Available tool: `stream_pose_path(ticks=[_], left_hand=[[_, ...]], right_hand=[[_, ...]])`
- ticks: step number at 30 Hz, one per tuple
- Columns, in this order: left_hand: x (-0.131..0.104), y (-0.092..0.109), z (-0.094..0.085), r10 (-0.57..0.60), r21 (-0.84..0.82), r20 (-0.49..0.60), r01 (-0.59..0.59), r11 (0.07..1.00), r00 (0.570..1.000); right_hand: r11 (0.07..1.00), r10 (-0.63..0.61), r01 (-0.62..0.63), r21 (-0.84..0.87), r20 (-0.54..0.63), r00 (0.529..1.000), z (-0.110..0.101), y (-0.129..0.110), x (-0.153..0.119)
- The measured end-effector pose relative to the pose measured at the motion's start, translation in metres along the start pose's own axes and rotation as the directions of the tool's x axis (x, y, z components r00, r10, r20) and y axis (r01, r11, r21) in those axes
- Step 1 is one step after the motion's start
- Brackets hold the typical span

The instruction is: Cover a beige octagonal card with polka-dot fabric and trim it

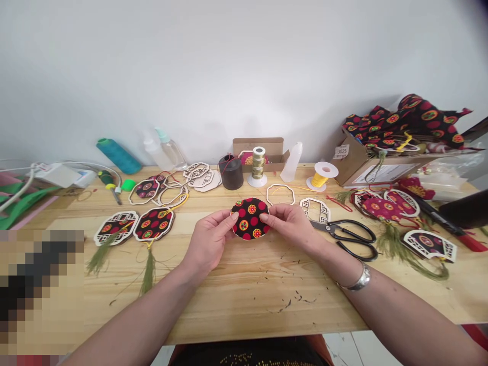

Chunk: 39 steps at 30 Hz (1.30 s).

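Between my two hands is a round fabric-covered piece, black with red dots and flower medallions and a thin pale edge. My left hand pinches its left side, thumb on the front. At the right edge, my right hand grips it the same way, a silver bracelet on that wrist. Black-handled scissors lie just right of my right hand, their blades partly over a cut-out wooden frame. Behind the piece, a thin wooden outline frame rests on the table.
Tasselled ornaments lie at left, more at right. Along the wall stand a black thread spool, a gold thread cone, a white bottle and a yellow spool. A cardboard box of patterned cloth stands back right.
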<state>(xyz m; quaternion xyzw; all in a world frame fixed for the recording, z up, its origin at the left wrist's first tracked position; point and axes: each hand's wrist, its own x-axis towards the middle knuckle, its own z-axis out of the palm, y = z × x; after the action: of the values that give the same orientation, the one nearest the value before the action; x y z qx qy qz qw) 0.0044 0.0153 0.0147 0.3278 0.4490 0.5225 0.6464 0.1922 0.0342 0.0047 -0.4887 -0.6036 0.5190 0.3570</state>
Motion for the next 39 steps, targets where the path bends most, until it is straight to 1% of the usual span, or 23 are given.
stream_pose_path(ticks=[3, 6, 10, 12, 16, 19, 21, 27, 34, 37, 39], left_hand=[[0.000, 0.001, -0.001, -0.015, -0.044, -0.005, 0.014, 0.999, 1.000], [0.000, 0.001, -0.003, -0.058, -0.069, -0.005, 0.057, 0.996, 0.998], [-0.001, -0.002, -0.002, -0.106, 0.020, 0.049, 0.105, 0.994, 0.993], [-0.002, -0.004, -0.001, -0.088, 0.078, 0.061, 0.083, 0.994, 0.994], [-0.003, -0.008, -0.001, 0.001, 0.182, 0.090, -0.017, 0.983, 0.996], [-0.004, -0.009, -0.002, 0.044, 0.231, 0.076, -0.060, 0.971, 0.996], [-0.004, -0.009, -0.003, 0.045, 0.247, 0.069, -0.060, 0.967, 0.997], [-0.001, -0.005, -0.006, 0.054, 0.147, 0.023, -0.057, 0.987, 0.998], [0.001, -0.002, -0.006, 0.098, 0.126, -0.037, -0.092, 0.988, 0.995], [0.001, -0.001, -0.004, 0.110, 0.092, -0.106, -0.100, 0.991, 0.988], [0.001, 0.001, -0.003, 0.113, 0.077, -0.134, -0.104, 0.992, 0.984]], right_hand=[[0.998, 0.010, -0.010, 0.068, -0.010, 1.000, 0.000, 0.001, 0.002], [0.993, 0.024, -0.020, 0.114, -0.031, 0.999, -0.001, -0.001, 0.002], [0.990, 0.021, -0.018, 0.139, -0.021, 1.000, -0.001, -0.001, 0.003], [0.994, 0.004, -0.003, 0.109, -0.013, 1.000, 0.000, 0.001, 0.002], [0.999, -0.027, 0.027, 0.039, 0.012, 1.000, 0.001, 0.002, 0.000], [0.998, -0.027, 0.026, 0.052, 0.025, 0.999, 0.002, 0.001, -0.002], [0.998, -0.029, 0.028, 0.058, 0.018, 0.999, 0.002, 0.001, -0.002], [0.995, -0.050, 0.049, 0.091, 0.009, 0.999, 0.000, 0.001, 0.000], [0.995, -0.031, 0.030, 0.091, 0.014, 0.999, -0.002, 0.000, 0.001], [0.994, -0.024, 0.022, 0.106, 0.022, 0.999, -0.003, 0.000, 0.001], [0.997, -0.030, 0.028, 0.065, 0.035, 0.999, -0.003, 0.001, 0.000]])
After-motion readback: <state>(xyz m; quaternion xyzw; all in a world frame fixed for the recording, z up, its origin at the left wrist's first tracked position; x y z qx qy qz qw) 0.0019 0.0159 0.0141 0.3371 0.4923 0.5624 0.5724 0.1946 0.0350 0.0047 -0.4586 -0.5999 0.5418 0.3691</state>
